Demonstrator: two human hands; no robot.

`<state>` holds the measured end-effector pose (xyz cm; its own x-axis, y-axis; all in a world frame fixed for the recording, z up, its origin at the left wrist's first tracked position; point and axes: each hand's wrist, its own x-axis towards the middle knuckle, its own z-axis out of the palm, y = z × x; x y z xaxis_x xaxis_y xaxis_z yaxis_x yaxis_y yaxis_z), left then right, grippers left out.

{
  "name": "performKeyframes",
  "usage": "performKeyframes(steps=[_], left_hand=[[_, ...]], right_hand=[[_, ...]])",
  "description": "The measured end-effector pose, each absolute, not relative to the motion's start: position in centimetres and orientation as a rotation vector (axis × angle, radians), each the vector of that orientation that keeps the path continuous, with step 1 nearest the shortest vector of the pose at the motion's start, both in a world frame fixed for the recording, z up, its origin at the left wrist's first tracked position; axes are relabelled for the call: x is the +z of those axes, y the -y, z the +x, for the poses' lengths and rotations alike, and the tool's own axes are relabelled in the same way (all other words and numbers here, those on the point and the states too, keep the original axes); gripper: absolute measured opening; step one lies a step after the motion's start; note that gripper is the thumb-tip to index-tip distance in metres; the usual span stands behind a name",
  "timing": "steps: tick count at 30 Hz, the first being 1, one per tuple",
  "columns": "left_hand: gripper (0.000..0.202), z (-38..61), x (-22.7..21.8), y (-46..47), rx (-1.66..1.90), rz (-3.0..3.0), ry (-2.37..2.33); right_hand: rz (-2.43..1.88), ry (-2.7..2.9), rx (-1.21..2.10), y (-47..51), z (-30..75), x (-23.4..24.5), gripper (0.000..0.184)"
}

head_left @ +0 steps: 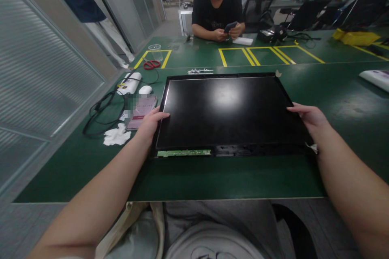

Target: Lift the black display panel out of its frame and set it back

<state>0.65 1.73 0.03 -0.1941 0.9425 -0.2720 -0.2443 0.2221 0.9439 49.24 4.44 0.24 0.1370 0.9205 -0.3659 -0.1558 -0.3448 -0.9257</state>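
Holding a black panel (225, 117) face up with both hands, well apart from each other: left hand (148, 127) clamped on the left side with thumb over the front, right hand (314, 120) clamped on the right side in the same way, with most fingers out of sight. Over the middle of the table (219, 180), near the near edge; whether lifted or resting, hard to say. Along the panel's near border, toward the left, a green board (184, 153); at the near right corner, a white scrap (313, 147).

Just beside the left hand, a phone (143, 110), partly blurred out. Between phone and the table's left edge, a looped black cable (96, 108) and, closer to the near edge, a crumpled tissue (117, 135). Just beyond the phone, a white oval (145, 90) and a white block (130, 83). Toward the far left corner, red scissors (151, 64) and a clear cup (155, 53), near yellow tape (167, 58).

Just past the panel's far border, white strips (200, 71). At the far edge, a person (217, 12) in black with a handset (230, 27). Toward the table's right side, a white case (376, 79), cut off by the view
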Motion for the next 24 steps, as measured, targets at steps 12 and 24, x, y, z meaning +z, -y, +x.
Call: performKeyframes(steps=[12, 24], left_hand=[[0.054, 0.8, 0.0, -1.7, 1.284, 0.732, -1.341], [0.049, 0.8, -0.3, -1.8, 1.281, 0.758, -1.343]], right_hand=[[-1.515, 0.728, 1.42, -4.1, 48.4, 1.1, 0.043], [-1.55, 0.725, 1.447, -4.2, 48.2, 0.7, 0.041]])
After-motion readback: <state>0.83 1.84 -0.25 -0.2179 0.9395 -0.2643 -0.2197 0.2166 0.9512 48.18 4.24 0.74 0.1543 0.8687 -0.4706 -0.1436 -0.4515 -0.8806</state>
